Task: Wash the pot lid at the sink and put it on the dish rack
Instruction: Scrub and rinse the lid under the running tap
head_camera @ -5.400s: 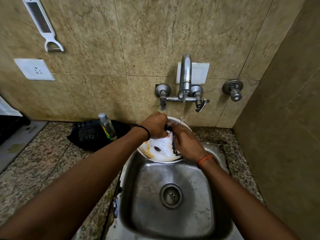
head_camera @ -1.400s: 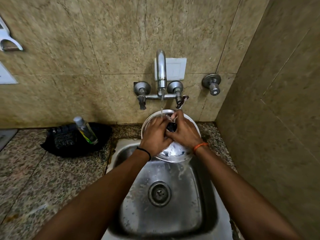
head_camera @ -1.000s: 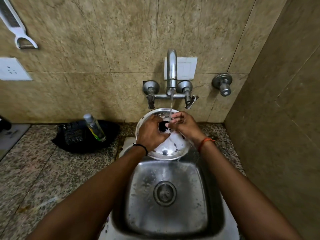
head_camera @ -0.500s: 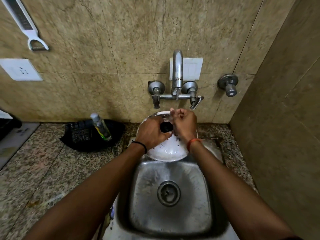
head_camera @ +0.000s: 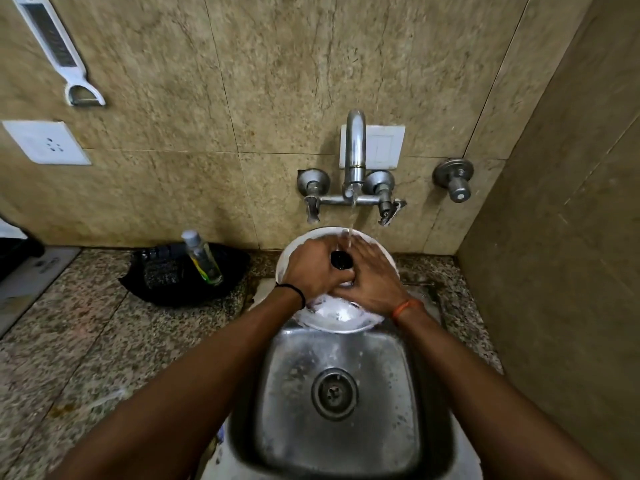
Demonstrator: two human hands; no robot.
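A round steel pot lid (head_camera: 337, 315) with a black knob (head_camera: 341, 260) is held tilted over the back of the steel sink (head_camera: 337, 393), under the running tap (head_camera: 355, 157). My left hand (head_camera: 313, 270) grips the lid beside the knob, its fingers curled on the lid's left half. My right hand (head_camera: 375, 280) lies flat with fingers spread on the lid's right half. Water falls from the spout onto the lid just above the knob. No dish rack is in view.
A clear bottle (head_camera: 202, 258) leans on a black cloth (head_camera: 180, 275) on the granite counter (head_camera: 86, 334) left of the sink. A white peeler (head_camera: 59, 53) and a socket (head_camera: 46, 143) are on the tiled wall. A side wall stands close on the right.
My right hand has opened from pinching near the knob to lying flat on the lid's right side. The lid stays under the water stream; my left hand keeps its grip.
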